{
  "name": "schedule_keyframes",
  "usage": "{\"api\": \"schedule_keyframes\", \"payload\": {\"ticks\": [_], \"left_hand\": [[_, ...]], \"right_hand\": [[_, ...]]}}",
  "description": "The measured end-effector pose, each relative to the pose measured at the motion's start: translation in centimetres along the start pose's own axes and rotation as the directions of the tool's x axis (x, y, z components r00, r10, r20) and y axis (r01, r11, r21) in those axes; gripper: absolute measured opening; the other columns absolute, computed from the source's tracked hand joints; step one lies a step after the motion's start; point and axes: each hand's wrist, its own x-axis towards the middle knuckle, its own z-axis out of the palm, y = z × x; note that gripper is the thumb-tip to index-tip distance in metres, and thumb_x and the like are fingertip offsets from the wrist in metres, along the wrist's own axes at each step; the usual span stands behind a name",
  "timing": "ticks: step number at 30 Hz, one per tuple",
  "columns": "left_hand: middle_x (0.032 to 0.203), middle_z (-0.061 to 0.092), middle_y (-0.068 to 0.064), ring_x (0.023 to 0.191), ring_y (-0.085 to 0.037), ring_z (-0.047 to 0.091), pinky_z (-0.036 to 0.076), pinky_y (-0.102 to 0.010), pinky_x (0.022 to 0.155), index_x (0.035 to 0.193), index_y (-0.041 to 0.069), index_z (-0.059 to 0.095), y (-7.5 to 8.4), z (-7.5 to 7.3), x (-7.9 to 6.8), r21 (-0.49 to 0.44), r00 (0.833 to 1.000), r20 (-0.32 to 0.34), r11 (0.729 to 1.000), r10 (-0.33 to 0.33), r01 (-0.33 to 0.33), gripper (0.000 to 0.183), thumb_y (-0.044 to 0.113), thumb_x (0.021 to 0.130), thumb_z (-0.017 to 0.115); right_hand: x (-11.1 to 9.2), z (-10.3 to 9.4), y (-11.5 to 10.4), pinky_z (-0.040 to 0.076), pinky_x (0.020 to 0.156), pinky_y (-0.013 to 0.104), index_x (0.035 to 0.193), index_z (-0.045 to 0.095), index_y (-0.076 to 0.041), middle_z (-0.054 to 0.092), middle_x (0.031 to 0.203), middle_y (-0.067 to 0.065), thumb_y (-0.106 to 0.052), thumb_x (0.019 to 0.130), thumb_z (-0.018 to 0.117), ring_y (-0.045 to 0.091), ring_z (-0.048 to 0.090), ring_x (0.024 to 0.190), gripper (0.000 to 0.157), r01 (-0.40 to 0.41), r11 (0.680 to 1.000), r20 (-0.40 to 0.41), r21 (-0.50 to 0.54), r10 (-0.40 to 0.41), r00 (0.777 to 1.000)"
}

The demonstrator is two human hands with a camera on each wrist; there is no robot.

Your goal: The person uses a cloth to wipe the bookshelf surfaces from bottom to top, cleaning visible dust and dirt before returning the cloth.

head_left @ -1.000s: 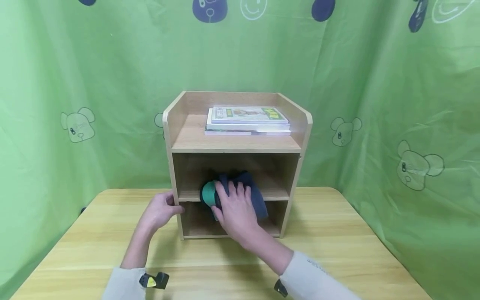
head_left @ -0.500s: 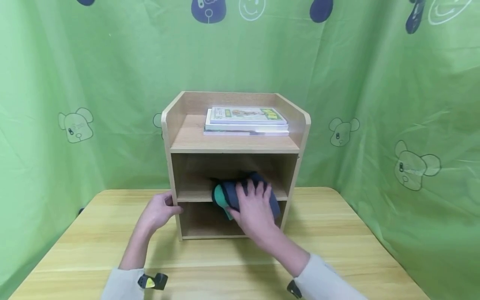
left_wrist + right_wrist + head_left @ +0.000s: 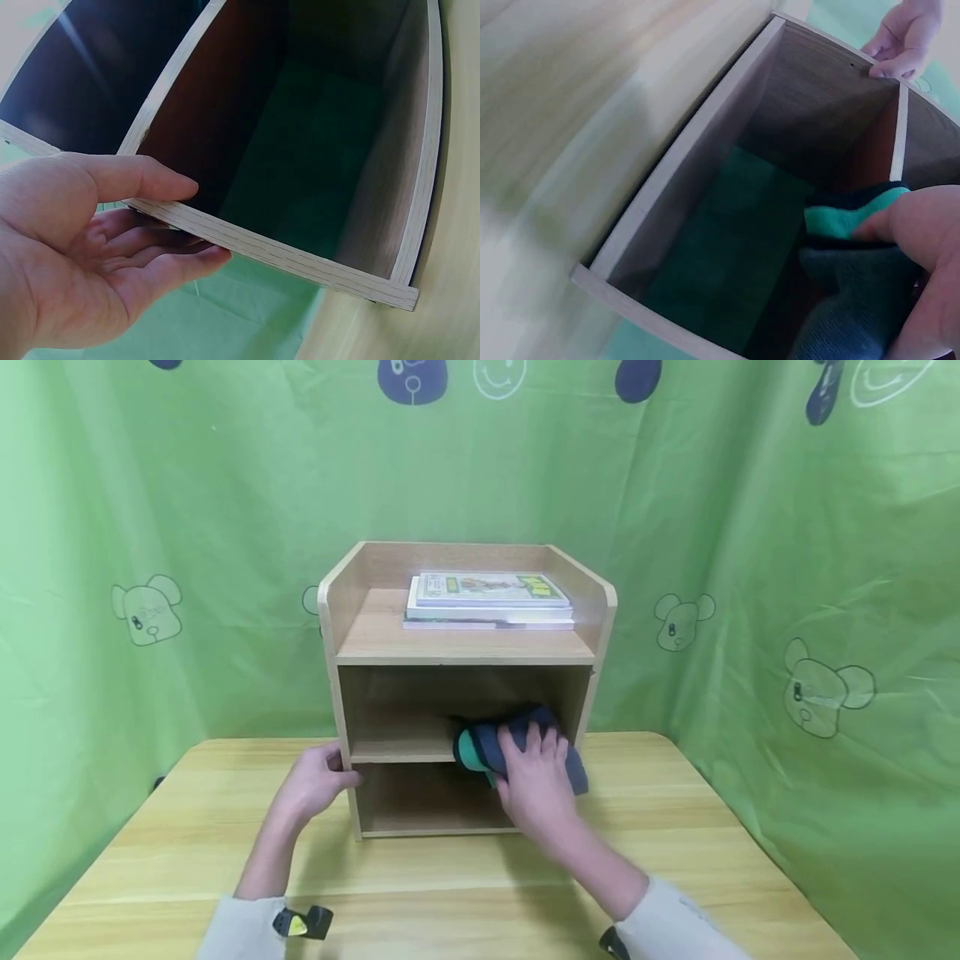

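A small wooden shelf unit [image 3: 466,658] stands on the table. My left hand [image 3: 317,781] grips the front edge of its left side panel, thumb inside and fingers outside, as the left wrist view shows. My right hand [image 3: 542,793] holds a bunched dark blue cloth with a green part [image 3: 472,750] against the front edge of the middle board, near its right end. In the right wrist view the thumb lies on the green part of the cloth [image 3: 840,221]; the other fingertips are hidden there.
Several books [image 3: 489,602] lie stacked on the unit's top. The wood-grain table [image 3: 660,860] extends on both sides. A green patterned curtain [image 3: 247,485] surrounds the back and sides.
My right hand has slid the cloth rightward along the middle board's front edge. The left hand keeps its grip on the left panel. The head view has shifted slightly.
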Motion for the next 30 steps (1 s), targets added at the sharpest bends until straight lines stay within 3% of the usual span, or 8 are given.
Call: {"api": "schedule_keyframes", "payload": {"ticks": [8,14,19,23,27,30], "left_hand": [[0.123,0.069,-0.023,0.114,-0.036,0.066,0.053,-0.053,0.098,0.128,-0.001,0.064,0.0,-0.1,0.0,-0.007,1.0,-0.003,1.0,-0.004,0.004,0.043,0.006,0.086,0.068],[0.125,0.069,-0.022,0.117,-0.036,0.065,0.052,-0.052,0.1,0.128,0.001,0.065,-0.1,0.1,0.3,-0.017,1.0,-0.004,1.0,-0.016,0.016,0.042,0.005,0.087,0.067],[0.121,0.071,-0.02,0.113,-0.034,0.066,0.053,-0.05,0.097,0.125,0.002,0.067,0.0,0.2,0.6,0.004,1.0,-0.009,1.0,-0.007,0.007,0.04,0.007,0.086,0.067],[0.12,0.071,-0.018,0.112,-0.032,0.066,0.053,-0.05,0.097,0.124,0.003,0.067,0.1,0.1,0.7,0.01,1.0,-0.021,1.0,-0.011,0.011,0.038,0.007,0.086,0.067],[0.12,0.071,-0.019,0.112,-0.032,0.066,0.053,-0.05,0.097,0.124,0.003,0.068,0.0,0.0,0.6,-0.004,1.0,-0.027,1.0,-0.01,0.01,0.037,0.005,0.087,0.067],[0.12,0.071,-0.02,0.113,-0.033,0.066,0.054,-0.05,0.097,0.123,0.002,0.068,-0.2,0.0,0.6,-0.018,0.999,-0.032,1.0,-0.006,0.006,0.037,0.004,0.087,0.067]], "right_hand": [[0.2,0.4,-1.6,0.042,0.108,0.065,0.142,0.051,-0.016,0.058,0.131,0.032,-0.022,0.079,0.084,0.057,0.056,0.12,0.072,0.059,0.998,-0.029,-0.038,-0.06,0.998],[0.3,0.4,-2.8,0.045,0.106,0.063,0.141,0.052,-0.017,0.06,0.132,0.027,-0.015,0.08,0.079,0.052,0.059,0.119,0.067,0.113,0.993,-0.057,0.033,-0.111,0.992],[1.1,0.5,-3.6,0.054,0.095,0.06,0.133,0.059,-0.014,0.069,0.119,0.021,-0.005,0.076,0.072,0.044,0.067,0.106,0.06,0.184,0.977,-0.173,0.11,-0.164,0.971],[2.4,0.1,-4.6,0.06,0.078,0.052,0.131,0.059,-0.012,0.072,0.109,0.016,-0.001,0.075,0.07,0.035,0.071,0.089,0.057,0.189,0.954,-0.23,0.233,-0.135,0.964],[4.2,-0.6,-6.0,0.06,0.062,0.047,0.128,0.056,-0.009,0.071,0.101,0.015,-0.004,0.082,0.068,0.031,0.069,0.072,0.048,0.136,0.935,-0.195,0.329,-0.074,0.978],[5.8,-1.0,-7.2,0.06,0.061,0.046,0.122,0.056,-0.006,0.069,0.094,0.016,-0.006,0.086,0.066,0.031,0.068,0.069,0.038,0.087,0.933,-0.118,0.349,-0.048,0.992]]}}
